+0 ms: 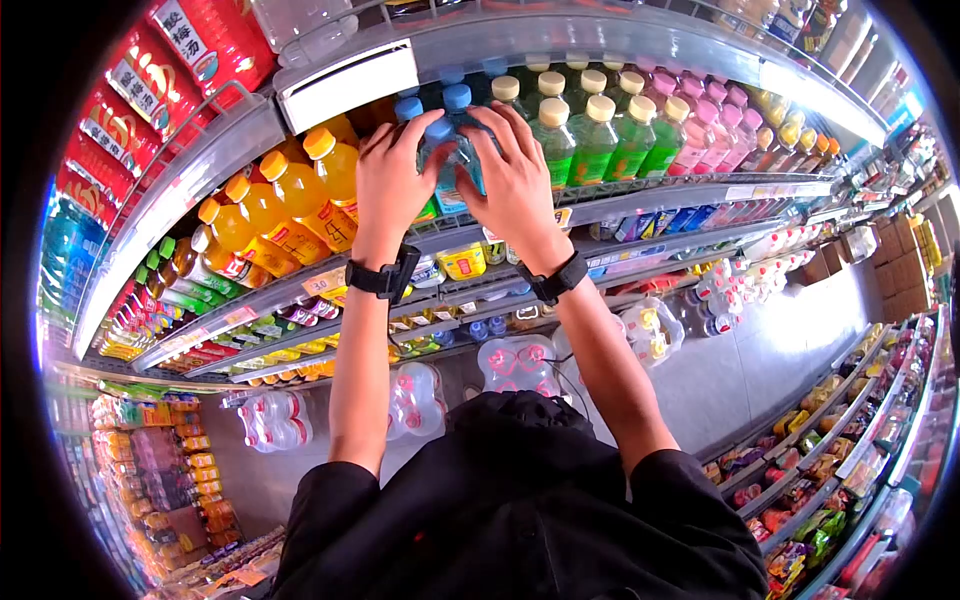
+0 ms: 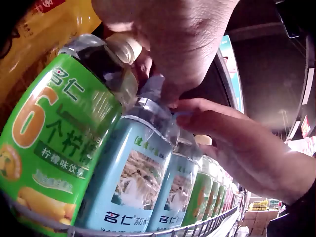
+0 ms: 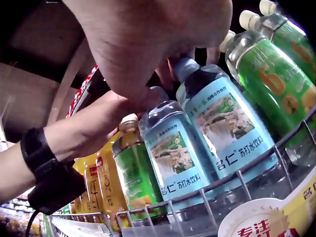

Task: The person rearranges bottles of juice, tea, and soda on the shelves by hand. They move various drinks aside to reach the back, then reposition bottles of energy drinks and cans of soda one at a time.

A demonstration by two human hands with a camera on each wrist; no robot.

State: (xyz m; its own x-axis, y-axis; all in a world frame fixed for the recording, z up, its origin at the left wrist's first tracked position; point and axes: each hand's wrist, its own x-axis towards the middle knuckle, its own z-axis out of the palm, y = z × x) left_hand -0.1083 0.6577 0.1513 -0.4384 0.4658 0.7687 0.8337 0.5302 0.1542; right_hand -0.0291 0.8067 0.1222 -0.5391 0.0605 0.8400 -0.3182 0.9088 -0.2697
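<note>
Two soda water bottles with pale blue labels and blue caps stand side by side behind a wire shelf rail. My left hand (image 1: 400, 175) curls its fingers and thumb round the cap of the left soda water bottle (image 3: 173, 155). Close beside it, my right hand (image 1: 515, 185) has its fingers about the blue cap of the right soda water bottle (image 3: 229, 121). In the left wrist view a green-labelled lemon drink bottle (image 2: 54, 133) with a cream cap stands just left of the blue pair. The hands partly cover both blue caps.
Orange drink bottles (image 1: 295, 190) stand to the left, green-labelled bottles (image 1: 595, 145) and pink bottles (image 1: 700, 135) to the right. A wire rail (image 3: 207, 190) runs along the front. Shrink-wrapped bottle packs (image 1: 515, 362) stand on the floor below.
</note>
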